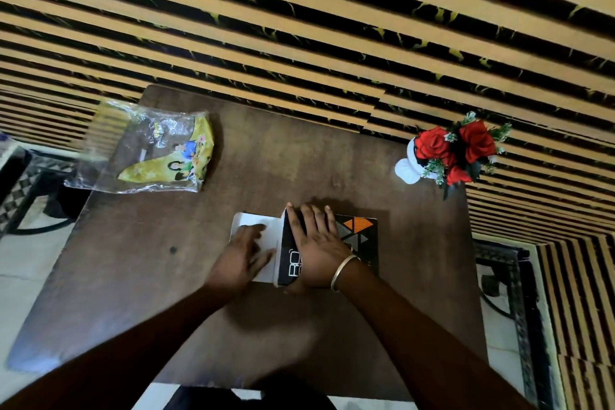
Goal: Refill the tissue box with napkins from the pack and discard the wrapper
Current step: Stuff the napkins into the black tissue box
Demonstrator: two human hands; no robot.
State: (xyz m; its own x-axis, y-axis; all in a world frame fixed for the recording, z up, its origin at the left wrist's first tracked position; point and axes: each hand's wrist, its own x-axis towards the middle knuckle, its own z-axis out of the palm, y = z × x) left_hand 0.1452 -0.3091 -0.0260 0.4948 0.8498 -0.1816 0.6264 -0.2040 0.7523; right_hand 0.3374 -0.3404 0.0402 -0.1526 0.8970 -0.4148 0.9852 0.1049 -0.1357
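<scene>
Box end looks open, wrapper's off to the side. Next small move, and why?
Probably fold the white flap shut with the left hand, whose fingers lie on it. The right hand lies flat on the tissue box, steadying it. The wrapper at the far left corner of the table looks empty, so closing the box likely comes before discarding it.

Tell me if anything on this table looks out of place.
The wrapper lies crumpled at the table's far-left corner, partly overhanging the edge. The box's end stands open by the left hand.
</scene>
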